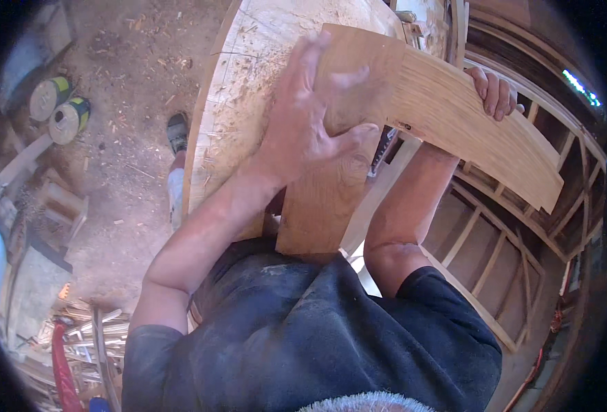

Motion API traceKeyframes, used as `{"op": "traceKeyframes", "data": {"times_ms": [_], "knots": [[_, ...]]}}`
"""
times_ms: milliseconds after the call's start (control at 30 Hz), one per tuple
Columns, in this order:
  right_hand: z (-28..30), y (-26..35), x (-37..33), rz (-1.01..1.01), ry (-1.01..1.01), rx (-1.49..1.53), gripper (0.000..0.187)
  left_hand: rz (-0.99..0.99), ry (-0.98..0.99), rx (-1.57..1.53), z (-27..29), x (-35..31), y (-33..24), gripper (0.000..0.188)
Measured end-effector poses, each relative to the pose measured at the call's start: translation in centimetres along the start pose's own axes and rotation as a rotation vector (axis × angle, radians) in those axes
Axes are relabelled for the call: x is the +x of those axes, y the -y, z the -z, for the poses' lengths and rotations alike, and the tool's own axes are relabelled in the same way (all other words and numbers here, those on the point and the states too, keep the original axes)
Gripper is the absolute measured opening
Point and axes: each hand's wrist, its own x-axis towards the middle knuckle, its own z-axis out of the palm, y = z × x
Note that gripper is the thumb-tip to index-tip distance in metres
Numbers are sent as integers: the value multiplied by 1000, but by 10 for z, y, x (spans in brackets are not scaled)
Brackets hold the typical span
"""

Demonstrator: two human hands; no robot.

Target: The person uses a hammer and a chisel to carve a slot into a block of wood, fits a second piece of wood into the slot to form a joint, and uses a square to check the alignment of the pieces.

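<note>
Dark shirt (310,336); tan, grained board (435,89) under splayed, empty left fingers (306,60), clasped by curled right fingers (491,94)

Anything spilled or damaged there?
Yes: wood shavings untidily litter the pale slab and floor. A dark spot interrupts the grain of the wooden board near its seam; knot or damage, I can't tell.
</note>
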Motion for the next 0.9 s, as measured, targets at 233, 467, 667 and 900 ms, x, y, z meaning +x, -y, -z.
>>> {"op": "traceKeyframes", "data": {"times_ms": [233,467,667,900], "knots": [[36,11,-15,64,51,87,36,69,111,-169,-15,12,2,91],[54,16,-22,107,85,129,35,53,149,-27,-18,16,-9,96],[64,12,-24,139,148,214,38,-4,150,24,-19,18,-10,96],[74,18,-29,100,74,170,32,9,137,52,-26,19,-14,94]]}}
